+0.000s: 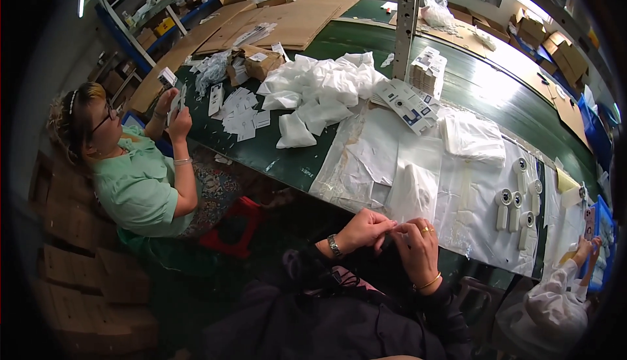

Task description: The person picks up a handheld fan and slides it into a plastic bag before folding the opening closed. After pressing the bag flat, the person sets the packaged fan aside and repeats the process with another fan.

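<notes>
In front of me a thin white plastic bag [411,193] lies on the table's near edge, with a pale shape inside that I cannot make out. My left hand [361,233], wearing a watch, has its fingertips pinched at the bag's near end. Beside it my right hand [420,248], with rings and a bracelet, is closed in a pinch at the same end. The fingertips of both hands almost meet. To the right lie several white handheld fans [503,208] with round heads. A stack of flat white bags [473,138] rests beyond the bag.
Printed white cartons [411,104] lie ahead, near a metal post [406,20]. A heap of white pouches [326,82] covers the green table [287,164]. At left, a person in green [140,184] holds a small item. Another person's sleeve [555,304] shows at right, beside a blue crate [606,242].
</notes>
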Demonstrator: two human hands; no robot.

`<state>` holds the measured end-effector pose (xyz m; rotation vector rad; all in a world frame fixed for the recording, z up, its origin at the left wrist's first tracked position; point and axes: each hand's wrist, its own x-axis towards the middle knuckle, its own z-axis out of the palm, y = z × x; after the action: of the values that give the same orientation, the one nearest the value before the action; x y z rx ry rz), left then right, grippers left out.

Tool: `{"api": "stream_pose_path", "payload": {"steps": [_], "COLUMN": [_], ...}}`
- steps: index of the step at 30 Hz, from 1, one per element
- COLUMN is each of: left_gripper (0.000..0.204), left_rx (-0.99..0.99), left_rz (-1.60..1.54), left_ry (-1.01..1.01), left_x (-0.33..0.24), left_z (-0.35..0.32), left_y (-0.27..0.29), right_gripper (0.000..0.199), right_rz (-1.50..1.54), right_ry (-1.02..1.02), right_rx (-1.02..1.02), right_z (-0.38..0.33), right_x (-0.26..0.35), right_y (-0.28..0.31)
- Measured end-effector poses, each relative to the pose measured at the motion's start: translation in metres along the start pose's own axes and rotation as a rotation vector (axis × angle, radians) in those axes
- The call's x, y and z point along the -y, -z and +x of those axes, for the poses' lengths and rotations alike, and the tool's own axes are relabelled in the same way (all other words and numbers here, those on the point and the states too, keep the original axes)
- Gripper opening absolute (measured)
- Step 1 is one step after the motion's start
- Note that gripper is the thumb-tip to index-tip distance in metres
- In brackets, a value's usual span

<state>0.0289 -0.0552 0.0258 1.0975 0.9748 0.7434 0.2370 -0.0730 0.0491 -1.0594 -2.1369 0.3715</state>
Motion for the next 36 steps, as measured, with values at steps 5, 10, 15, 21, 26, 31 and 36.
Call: {"api": "stream_pose_path", "payload": {"steps": [5,10,15,21,26,31,36], "left_gripper": [0.035,0.035,0.034,0.036,0.035,0.035,0.035], "left_rx": [0.008,-0.049,-0.085,-0.082,-0.063,-0.041,-0.042], "left_rz": [-0.042,-0.043,-0.011,0.012,0.018,0.018,0.036], "left_ry": [0.056,0.022,0.035,0.070,0.040,0.034,0.055], "left_x": [0.005,0.008,-0.001,-0.015,-0.009,-0.013,-0.010], "left_z": [-0.006,-0.003,0.001,-0.005,-0.003,-0.007,-0.007], "left_y": [-0.013,-0.005,0.001,-0.004,-0.003,-0.008,-0.007], "right_gripper": [0.015,0.017,0.019,0.017,0.021,0.022,0.021], "right_rz": [-0.083,-0.093,0.128,0.123,0.055,0.049,0.000], "right_ry": [0.015,0.043,-0.012,-0.084,-0.056,-0.068,-0.055], "right_rx": [0.046,0.092,-0.051,-0.103,-0.061,-0.028,-0.047], "right_z": [-0.008,-0.003,-0.007,-0.007,-0.008,-0.007,-0.007], "right_x": [-0.004,0.000,-0.001,-0.011,-0.007,-0.003,-0.003], "right_y": [-0.010,-0.002,0.002,0.012,0.006,-0.001,-0.005]}}
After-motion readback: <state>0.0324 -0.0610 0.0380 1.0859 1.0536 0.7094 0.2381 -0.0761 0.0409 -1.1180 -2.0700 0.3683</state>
